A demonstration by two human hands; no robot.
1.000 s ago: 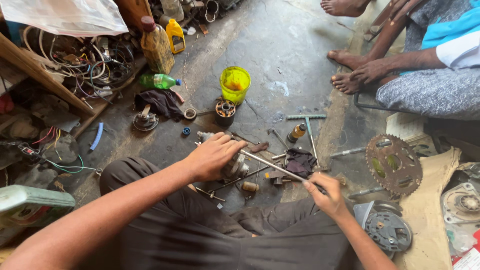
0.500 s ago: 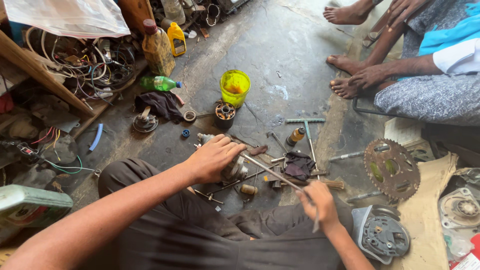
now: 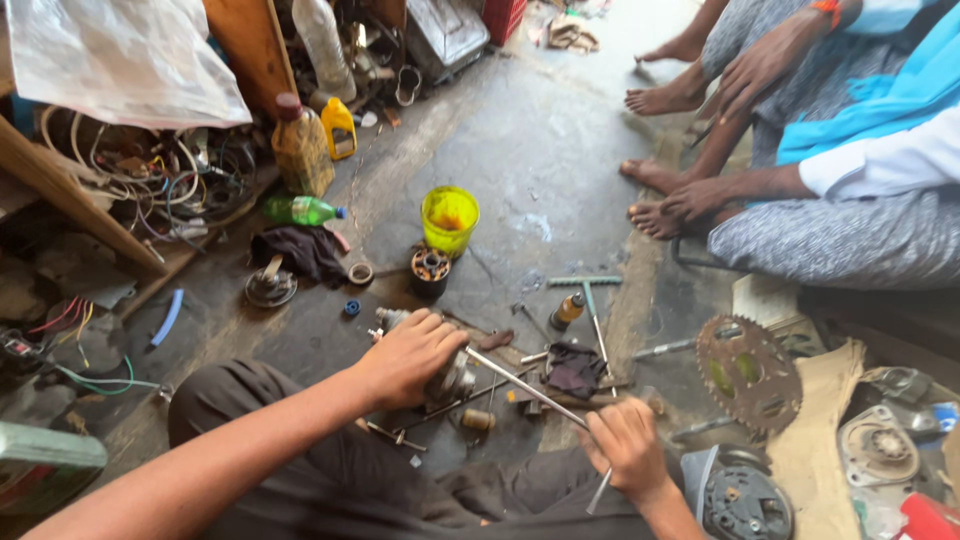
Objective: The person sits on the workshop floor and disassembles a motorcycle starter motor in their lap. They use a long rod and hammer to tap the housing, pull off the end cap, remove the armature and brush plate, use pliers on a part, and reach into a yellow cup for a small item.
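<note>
Left hand (image 3: 408, 355) clamps down on the small metal motor part (image 3: 452, 380) on the floor; right hand (image 3: 628, 447) grips the long rod (image 3: 527, 389) angled into it. Best kept steady, I'd say.

Bare grey concrete floor (image 3: 540, 130), stained and dusty, evenly lit by daylight. A wooden shelf edge (image 3: 70, 195) is seen upper left, draped with a plastic sheet (image 3: 120, 60); tangled wires (image 3: 180, 180) are piled beneath it. A wooden post (image 3: 250, 45) stands beside. A tan cloth (image 3: 815, 450) is spread at the right.
</note>
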